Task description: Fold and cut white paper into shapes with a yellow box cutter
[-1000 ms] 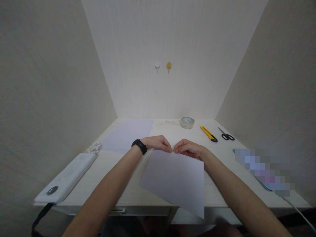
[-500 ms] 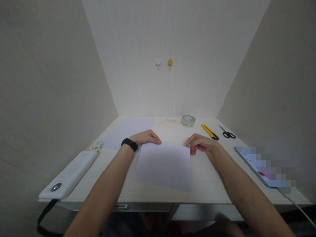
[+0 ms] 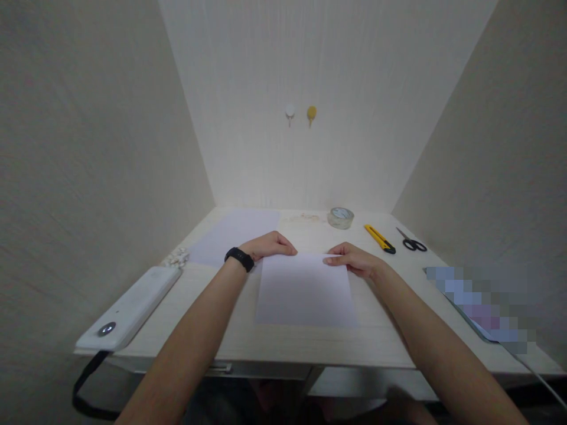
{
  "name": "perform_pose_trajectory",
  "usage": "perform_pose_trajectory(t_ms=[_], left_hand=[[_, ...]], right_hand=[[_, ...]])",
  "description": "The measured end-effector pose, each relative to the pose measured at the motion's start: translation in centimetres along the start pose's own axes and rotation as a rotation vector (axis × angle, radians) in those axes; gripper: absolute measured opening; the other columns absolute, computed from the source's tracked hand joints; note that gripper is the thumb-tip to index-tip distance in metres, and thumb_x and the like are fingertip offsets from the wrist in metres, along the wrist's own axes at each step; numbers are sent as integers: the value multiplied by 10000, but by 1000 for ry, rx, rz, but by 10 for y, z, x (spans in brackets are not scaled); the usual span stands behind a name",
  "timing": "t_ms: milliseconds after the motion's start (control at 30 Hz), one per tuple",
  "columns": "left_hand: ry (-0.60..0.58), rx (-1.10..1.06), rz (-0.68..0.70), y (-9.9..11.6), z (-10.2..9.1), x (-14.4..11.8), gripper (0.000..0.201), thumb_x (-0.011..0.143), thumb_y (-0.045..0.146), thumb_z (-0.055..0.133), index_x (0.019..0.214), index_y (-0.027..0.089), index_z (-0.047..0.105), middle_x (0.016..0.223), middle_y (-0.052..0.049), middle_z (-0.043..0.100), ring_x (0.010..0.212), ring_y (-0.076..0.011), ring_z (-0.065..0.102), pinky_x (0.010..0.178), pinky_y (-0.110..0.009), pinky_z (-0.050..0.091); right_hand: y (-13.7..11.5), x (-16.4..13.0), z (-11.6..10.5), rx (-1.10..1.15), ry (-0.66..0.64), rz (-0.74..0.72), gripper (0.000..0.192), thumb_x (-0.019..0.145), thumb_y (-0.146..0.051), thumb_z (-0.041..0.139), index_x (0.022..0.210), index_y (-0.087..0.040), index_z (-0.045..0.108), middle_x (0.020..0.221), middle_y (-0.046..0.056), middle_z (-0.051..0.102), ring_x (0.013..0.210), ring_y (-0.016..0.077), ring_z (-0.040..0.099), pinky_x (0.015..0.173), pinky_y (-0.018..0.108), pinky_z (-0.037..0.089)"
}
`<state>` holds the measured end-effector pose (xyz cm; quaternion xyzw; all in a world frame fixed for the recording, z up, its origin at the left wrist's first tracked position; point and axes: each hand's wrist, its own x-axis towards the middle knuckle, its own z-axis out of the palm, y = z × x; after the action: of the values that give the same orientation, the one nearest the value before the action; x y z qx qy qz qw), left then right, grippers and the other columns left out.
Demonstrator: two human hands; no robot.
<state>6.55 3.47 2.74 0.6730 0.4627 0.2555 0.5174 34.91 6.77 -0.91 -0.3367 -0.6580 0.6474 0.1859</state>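
A white sheet of paper (image 3: 305,295) lies before me on the pale desk, its far edge between my two hands. My left hand (image 3: 272,244), with a black band on the wrist, pinches the far edge near the left corner. At the far right corner, my right hand (image 3: 352,260) grips the same sheet, thumb on top and the other fingers beneath. Behind my left hand, a second sheet of paper (image 3: 234,230) rests flat on the desk.
Clear tape (image 3: 341,218), a yellow utility knife (image 3: 380,238) and black-handled scissors (image 3: 411,241) lie at the back right. A blurred tablet-like device (image 3: 478,307) with a cable is at right. At left are a white device (image 3: 133,307) with a black strap and small white pieces (image 3: 176,258).
My right hand has moved left onto the sheet's far right corner and closed on it. The sheet has turned slightly and sits straighter. The whole view has shifted a little.
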Motion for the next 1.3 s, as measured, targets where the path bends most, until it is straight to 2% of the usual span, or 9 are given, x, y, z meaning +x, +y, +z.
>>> perform_pose_trajectory(t_ms=[200, 400, 500, 600, 700, 800, 933, 1133, 1300], left_hand=[[0, -66, -13, -1, 0, -1, 246, 656, 370, 800, 730, 138, 762, 706, -55, 718, 615, -136, 586, 624, -268, 438], [74, -50, 0, -4, -7, -1, 255, 632, 365, 807, 672, 122, 739, 574, -30, 637, 529, -96, 491, 521, -231, 347], [73, -74, -2, -7, -13, -2, 257, 655, 361, 797, 701, 113, 748, 647, -66, 676, 576, -99, 522, 530, -219, 356], [161, -169, -18, -11, -19, -2, 281, 656, 352, 798, 779, 103, 757, 825, -111, 723, 643, -101, 555, 537, -202, 374], [391, -338, -30, -16, -23, 1, 305, 667, 345, 782, 849, 104, 741, 976, -136, 722, 646, -89, 560, 509, -185, 364], [587, -465, -8, -17, -24, 5, 288, 744, 355, 711, 900, 113, 714, 1050, -139, 706, 606, -70, 555, 477, -178, 345], [649, -485, 14, -13, -20, 8, 264, 853, 365, 610, 933, 123, 678, 995, -109, 694, 552, -51, 546, 453, -171, 340], [421, -185, -164, -8, -10, 3, 463, 820, 423, 678, 1170, 130, 599, 668, -10, 607, 416, -77, 470, 443, -222, 385], [245, -4, -74, -13, -12, -2, 692, 646, 248, 818, 1272, 118, 552, 487, 83, 479, 390, -75, 413, 409, -199, 301]], right_hand=[[-4, -5, -6, 145, 167, 18, 356, 592, -397, 873, 642, -119, 658, 577, 5, 633, 486, 98, 535, 488, 230, 364], [-7, -15, -23, 228, 302, 15, 328, 604, -364, 862, 742, -122, 688, 687, 73, 714, 557, 171, 632, 552, 288, 486], [-13, -19, -34, 255, 427, -20, 325, 587, -352, 862, 759, -131, 696, 719, 87, 728, 581, 194, 646, 573, 312, 516], [-26, -26, -41, 193, 703, -244, 330, 621, -412, 834, 779, -156, 699, 740, 75, 727, 616, 202, 643, 595, 325, 523], [-41, -38, -31, -57, 895, -573, 316, 703, -442, 786, 904, -201, 743, 902, 72, 746, 837, 245, 676, 779, 374, 535], [-40, -46, -8, -440, 729, -707, 218, 799, -399, 713, 961, -266, 774, 1133, 69, 724, 1240, 308, 543, 1064, 483, 399], [-5, -46, 18, -804, 502, -685, 257, 880, -256, 582, 1043, -329, 765, 1284, 38, 661, 1421, 324, 331, 1146, 635, 191], [36, -45, 31, -1031, 293, -528, 483, 832, -97, 494, 1160, -377, 711, 1451, 11, 519, 1473, 342, 213, 1111, 713, 138], [22, -52, -8, -843, 266, -452, 606, 651, -112, 600, 1224, -292, 681, 1502, 44, 459, 1432, 312, 335, 1154, 554, 264]])
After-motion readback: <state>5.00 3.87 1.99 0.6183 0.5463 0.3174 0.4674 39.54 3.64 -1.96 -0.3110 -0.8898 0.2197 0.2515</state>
